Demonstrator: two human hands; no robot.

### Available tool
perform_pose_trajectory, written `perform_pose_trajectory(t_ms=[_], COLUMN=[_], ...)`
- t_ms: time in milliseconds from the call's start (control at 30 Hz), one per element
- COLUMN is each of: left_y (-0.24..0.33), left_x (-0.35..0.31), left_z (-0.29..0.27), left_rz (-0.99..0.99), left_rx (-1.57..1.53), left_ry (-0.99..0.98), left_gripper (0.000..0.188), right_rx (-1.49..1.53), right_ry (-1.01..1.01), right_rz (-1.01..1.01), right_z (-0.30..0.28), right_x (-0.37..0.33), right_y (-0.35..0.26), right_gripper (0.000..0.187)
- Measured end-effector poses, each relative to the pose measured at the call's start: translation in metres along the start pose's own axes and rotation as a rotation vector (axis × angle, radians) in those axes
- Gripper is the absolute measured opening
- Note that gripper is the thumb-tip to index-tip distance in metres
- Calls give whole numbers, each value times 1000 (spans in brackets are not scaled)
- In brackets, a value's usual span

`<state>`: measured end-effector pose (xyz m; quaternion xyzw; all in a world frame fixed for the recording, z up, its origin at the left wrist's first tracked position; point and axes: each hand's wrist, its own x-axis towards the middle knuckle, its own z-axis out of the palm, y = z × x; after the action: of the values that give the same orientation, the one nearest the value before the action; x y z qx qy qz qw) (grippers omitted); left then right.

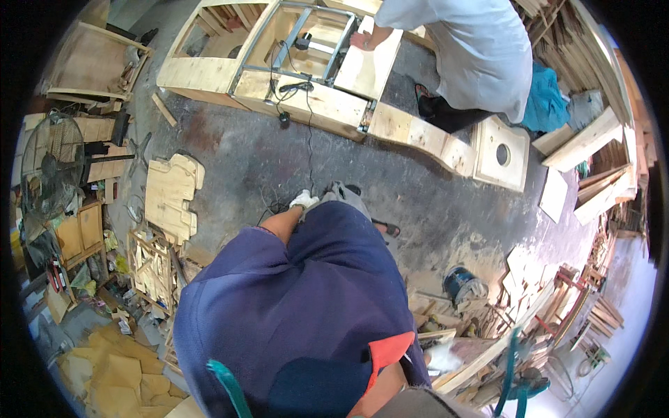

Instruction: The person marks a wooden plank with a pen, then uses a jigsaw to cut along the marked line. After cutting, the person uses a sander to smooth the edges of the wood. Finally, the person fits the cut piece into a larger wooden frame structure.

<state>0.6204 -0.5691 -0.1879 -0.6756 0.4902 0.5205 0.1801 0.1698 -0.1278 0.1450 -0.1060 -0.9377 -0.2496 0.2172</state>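
Observation:
My left hand (304, 200), in a white glove, is low beside my grey trouser leg (346, 196). A thin black cord (311, 153) runs down from the wooden frame to the floor right by this glove, and more dark cord (274, 200) lies coiled to its left. Whether the glove grips the cord is too small to make out. My bent body in a dark blue shirt (300, 306) fills the lower middle, and my right hand does not show. Ahead stands a long pale wooden furniture frame (306, 104), its open section edged with metal bars.
A person in a light shirt (481, 49) bends over the frame, one hand on a pale panel (369, 59). A cut plywood piece (171, 195) and a standing fan (52, 164) are left. Right are a board with a round hole (502, 171), a bucket (458, 284) and wood scraps (523, 292).

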Motion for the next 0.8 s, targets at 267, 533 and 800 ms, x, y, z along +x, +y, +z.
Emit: perform_pose_trajectory(t_ms=[267,533,800], left_y=[25,58,12], left_x=[-35,-68,-86], left_z=[-40,-55,-15], left_rz=[118,124,-14], left_rx=[84,-130,-231], left_ry=[93,307,510], left_gripper=[77,74,76], right_rx=[921,798,741], right_ry=[-526,-1045,-936], right_rz=[-571,-1394,-1591], right_z=[-58,-109,-95], right_x=[-75,-122,-124], right_y=[-197,-314,-372], right_gripper=[67,50,50])
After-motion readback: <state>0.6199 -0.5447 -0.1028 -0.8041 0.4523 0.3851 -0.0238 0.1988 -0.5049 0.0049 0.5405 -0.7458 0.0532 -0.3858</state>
